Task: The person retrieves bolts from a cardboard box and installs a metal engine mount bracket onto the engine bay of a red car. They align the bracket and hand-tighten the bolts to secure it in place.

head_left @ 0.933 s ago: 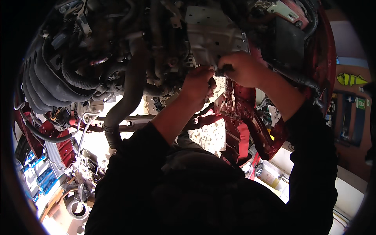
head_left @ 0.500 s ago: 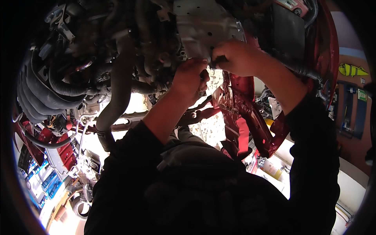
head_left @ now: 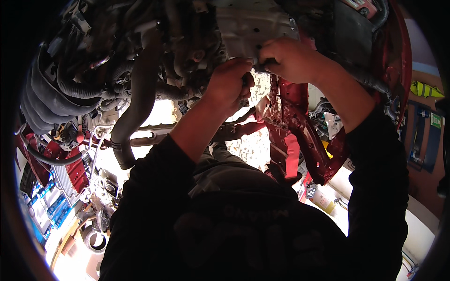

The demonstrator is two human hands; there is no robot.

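Curls the left hand (head_left: 228, 84), impossible to tell whether gripping, just below the lower edge of a grey sheet-metal panel (head_left: 239, 37) spread above and between both hands. As sheet metal, likely stiff, thin and fairly light, with sharp edges; best held by flat faces near the rim. Curls the right hand (head_left: 294, 58) at that same edge, again impossible to tell whether closed.

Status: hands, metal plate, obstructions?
Left hand and right hand curled close together, contents unclear. Grey metal plate partly hidden by right hand. Dark hose left, clear of both hands.
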